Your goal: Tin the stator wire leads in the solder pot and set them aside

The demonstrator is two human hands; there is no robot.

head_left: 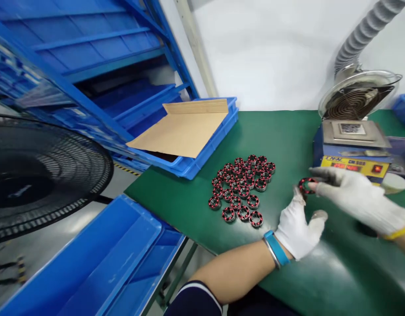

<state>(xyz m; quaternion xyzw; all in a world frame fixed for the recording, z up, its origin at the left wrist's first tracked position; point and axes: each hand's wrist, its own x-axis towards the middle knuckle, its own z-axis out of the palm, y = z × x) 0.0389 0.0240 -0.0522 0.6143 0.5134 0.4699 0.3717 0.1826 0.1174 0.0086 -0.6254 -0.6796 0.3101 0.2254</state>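
My right hand (357, 193), in a white glove with dark-stained fingertips, pinches a red-and-black motor stator (306, 186) between thumb and fingers above the green table. Close below it is my left hand (298, 226), also gloved, its thumb spread from its fingers. The left fingertips reach the stator's near side; whether they touch it I cannot tell. Left of my hands, many like stators (244, 180) lie grouped on the table, their open centres facing up. Just beyond my right hand stands a blue-and-yellow solder pot (354, 153) with lit red displays.
A fume hood (360, 94) on a grey duct (367, 35) hangs over the solder pot. Cardboard (189, 127) covers a blue tray (205, 156) at the table's far left. Blue bins (100, 263) and a black fan (44, 180) stand left, below a blue rack (90, 39).
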